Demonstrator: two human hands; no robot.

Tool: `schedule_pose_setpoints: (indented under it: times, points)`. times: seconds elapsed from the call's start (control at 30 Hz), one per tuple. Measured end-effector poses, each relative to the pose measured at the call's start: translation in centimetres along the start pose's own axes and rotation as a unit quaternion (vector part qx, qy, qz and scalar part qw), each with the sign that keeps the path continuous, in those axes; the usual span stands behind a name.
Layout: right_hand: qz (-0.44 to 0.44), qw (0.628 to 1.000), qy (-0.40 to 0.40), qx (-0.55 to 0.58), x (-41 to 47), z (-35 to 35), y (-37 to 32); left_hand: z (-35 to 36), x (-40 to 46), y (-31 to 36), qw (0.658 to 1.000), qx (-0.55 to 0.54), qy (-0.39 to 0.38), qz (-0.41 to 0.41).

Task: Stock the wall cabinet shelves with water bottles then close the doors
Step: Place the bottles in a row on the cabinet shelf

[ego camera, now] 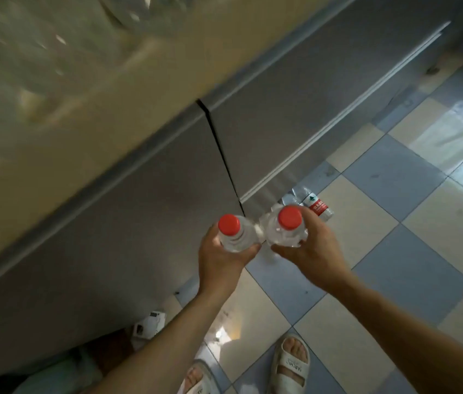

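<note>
Red-capped water bottles fill both hands, left hand (224, 251) and right hand (310, 251) each gripping one, spare bottles (314, 204) at one o'clock, stocking unfinished.

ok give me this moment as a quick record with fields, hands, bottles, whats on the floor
left hand: grips a red-capped bottle, upright
right hand: grips a second red-capped bottle, upright
bottles in hand: side by side, nearly touching
floor bottles: lying on the checkered floor by the lower cabinet doors
lower doors: closed
top of frame: blurred, cannot tell
feet: in pale slippers
</note>
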State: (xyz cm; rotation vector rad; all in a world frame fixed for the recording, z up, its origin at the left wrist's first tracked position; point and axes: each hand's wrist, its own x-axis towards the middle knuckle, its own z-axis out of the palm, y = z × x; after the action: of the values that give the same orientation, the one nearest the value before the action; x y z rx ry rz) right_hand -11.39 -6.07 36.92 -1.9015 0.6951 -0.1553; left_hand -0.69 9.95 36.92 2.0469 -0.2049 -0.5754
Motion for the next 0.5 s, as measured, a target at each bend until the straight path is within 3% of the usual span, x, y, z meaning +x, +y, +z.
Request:
schedule_pose_setpoints:
  times: [0.27,0.5]
  points:
    - [-0.070,0.998,-0.008,0.005,-6.1,-11.4,-19.8,-9.4,-9.9,17.9,0.992,-0.086,-0.007,0.089]
    - [-0.140,0.988,-0.029,0.050,-8.7,-17.6,-34.8,-17.7,-14.3,31.4,0.972,-0.133,0.030,0.190]
